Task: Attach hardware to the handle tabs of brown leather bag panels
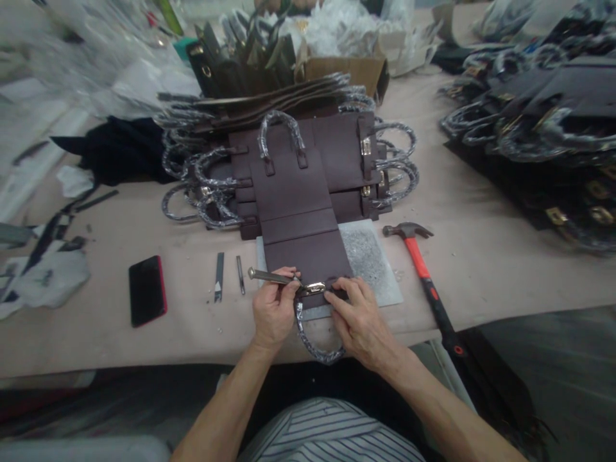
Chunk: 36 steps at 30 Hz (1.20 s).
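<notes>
A dark brown leather bag panel (303,199) lies unfolded in front of me, with plastic-wrapped handles at its far and near ends. On its near part sits a small shiny metal clasp (315,288). My left hand (275,310) pinches a slim metal punch (270,276), tilted, its tip beside the clasp's left end. At the clasp's right end, my right hand (359,314) presses its fingers on the leather; whether it grips anything small is hidden. Under the panel lies a pale stone slab (375,263).
An orange and black hammer (423,269) lies right of the slab, its handle over the table edge. Left are a phone (147,290), a flat grey blade (219,276) and a short metal rod (240,274). Stacked bags (346,147) stand behind, more bags (553,122) at right.
</notes>
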Motion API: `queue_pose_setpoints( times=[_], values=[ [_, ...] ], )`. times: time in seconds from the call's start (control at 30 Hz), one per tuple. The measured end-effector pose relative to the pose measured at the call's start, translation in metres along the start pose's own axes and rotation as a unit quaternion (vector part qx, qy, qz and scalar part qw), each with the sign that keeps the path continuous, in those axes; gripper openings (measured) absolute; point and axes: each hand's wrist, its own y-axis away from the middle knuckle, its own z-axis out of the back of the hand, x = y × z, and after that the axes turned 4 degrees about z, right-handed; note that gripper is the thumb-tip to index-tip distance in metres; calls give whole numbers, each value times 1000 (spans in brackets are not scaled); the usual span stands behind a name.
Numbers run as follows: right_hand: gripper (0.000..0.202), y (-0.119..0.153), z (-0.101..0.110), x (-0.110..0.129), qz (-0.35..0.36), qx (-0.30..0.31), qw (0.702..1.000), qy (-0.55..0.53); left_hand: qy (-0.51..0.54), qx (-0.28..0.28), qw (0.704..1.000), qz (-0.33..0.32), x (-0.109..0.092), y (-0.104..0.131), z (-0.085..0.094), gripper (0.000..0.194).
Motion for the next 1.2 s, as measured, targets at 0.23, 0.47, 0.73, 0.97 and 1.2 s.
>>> queue_pose_setpoints(
  times=[0.23, 0.47, 0.73, 0.97, 1.2],
  values=[
    [26, 3, 5, -4, 20, -2, 999, -41, 5, -2, 1000, -6, 0, 0, 0, 12],
    [16, 10, 11, -21, -3, -75, 997, -37, 15, 4, 1000, -4, 2, 1, 0, 11],
    [26, 14, 21, -38, 21, -37, 999, -22, 13, 3, 1000, -7, -1, 1, 1, 10],
    [31, 13, 24, -41, 17, -12, 1000, -18, 5, 5, 1000, 10, -6, 1, 2, 13],
    [34, 14, 23, -43, 11, -19, 999, -33, -24, 2, 999, 22, -7, 1, 2, 16]
  ],
)
